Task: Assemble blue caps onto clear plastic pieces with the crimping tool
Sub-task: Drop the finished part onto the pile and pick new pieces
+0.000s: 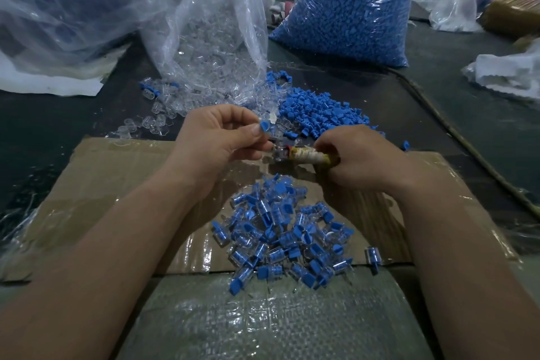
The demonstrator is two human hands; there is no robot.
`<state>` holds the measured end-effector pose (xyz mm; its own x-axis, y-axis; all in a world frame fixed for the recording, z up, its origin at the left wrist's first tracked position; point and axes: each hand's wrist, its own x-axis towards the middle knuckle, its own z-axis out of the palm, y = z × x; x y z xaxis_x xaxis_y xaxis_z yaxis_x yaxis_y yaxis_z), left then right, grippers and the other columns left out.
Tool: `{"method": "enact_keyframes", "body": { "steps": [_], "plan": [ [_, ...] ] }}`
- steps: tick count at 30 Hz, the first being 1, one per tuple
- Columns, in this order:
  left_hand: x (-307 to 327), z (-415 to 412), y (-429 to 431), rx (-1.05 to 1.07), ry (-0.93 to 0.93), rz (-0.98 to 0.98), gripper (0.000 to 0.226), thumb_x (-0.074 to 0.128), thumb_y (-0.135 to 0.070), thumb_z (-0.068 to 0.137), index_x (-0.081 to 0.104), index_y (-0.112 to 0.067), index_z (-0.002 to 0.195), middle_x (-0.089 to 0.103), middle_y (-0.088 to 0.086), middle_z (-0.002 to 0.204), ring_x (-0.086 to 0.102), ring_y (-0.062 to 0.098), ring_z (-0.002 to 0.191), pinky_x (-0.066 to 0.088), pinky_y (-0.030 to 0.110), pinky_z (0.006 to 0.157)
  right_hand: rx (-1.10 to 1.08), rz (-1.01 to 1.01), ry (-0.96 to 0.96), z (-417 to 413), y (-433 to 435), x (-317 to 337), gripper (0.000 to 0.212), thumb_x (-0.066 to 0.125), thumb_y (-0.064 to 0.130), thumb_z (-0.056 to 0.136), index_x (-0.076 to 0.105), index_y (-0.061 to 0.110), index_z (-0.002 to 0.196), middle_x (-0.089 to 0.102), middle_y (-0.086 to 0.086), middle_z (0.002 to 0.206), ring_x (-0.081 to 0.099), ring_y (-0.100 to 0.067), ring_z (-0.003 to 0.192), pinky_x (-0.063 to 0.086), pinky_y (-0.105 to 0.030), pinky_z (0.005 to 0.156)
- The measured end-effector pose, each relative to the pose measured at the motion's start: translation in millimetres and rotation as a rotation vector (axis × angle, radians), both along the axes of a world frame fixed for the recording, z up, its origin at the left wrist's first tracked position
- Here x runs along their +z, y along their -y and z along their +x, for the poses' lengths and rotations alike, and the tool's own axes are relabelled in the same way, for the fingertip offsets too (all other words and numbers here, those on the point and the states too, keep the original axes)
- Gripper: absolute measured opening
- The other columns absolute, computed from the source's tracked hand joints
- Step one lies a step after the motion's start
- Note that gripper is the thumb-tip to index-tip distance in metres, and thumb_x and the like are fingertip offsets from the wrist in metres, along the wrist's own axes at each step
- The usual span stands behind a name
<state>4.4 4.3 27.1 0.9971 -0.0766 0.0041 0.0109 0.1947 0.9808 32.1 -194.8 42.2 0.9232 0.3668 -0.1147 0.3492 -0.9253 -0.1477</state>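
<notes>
My left hand [217, 137] pinches a blue cap [265, 126] between thumb and fingertips, just above the tip of the crimping tool [304, 153]. My right hand [365, 155] grips the tool's tape-wrapped handle, its metal end pointing left toward a clear plastic piece [280, 152]. Loose blue caps [321, 114] lie in a heap behind my hands. Loose clear pieces [163, 117] spill from an open clear bag [210, 47]. A pile of assembled pieces [286, 237] sits on the cardboard [117, 172] below my hands.
A big sealed bag of blue caps [350, 6] stands at the back right. More plastic bags [58, 9] fill the back left. A cable [455, 131] runs along the table's right side. White plastic wrap [508, 73] lies far right. A woven sack [263, 318] lies nearest me.
</notes>
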Motion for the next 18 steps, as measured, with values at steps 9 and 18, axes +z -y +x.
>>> {"method": "enact_keyframes", "body": {
  "steps": [9, 18],
  "plan": [
    [-3.0, 3.7, -1.2, 0.09, 0.06, -0.04, 0.012, 0.057, 0.004, 0.079, 0.058, -0.007, 0.076, 0.068, 0.004, 0.061, 0.068, 0.017, 0.064, 0.052, 0.018, 0.053, -0.069, 0.152, 0.326, 0.2, 8.7, -1.2, 0.014, 0.057, 0.013, 0.08, 0.052, 0.021, 0.091, 0.042, 0.007, 0.086, 0.039, -0.014, 0.075, 0.026, -0.028, 0.059],
    [-3.3, 2.4, 1.3, 0.146, 0.129, -0.045, 0.012, 0.057, 0.004, 0.08, 0.058, -0.008, 0.077, 0.068, 0.002, 0.062, 0.068, 0.015, 0.064, 0.054, 0.019, 0.057, 0.023, 0.374, 0.299, -10.1, -11.9, -9.2, 0.017, 0.056, 0.026, 0.087, 0.042, 0.023, 0.096, 0.045, 0.005, 0.086, 0.041, -0.016, 0.076, 0.024, -0.03, 0.057]
  ]
}}
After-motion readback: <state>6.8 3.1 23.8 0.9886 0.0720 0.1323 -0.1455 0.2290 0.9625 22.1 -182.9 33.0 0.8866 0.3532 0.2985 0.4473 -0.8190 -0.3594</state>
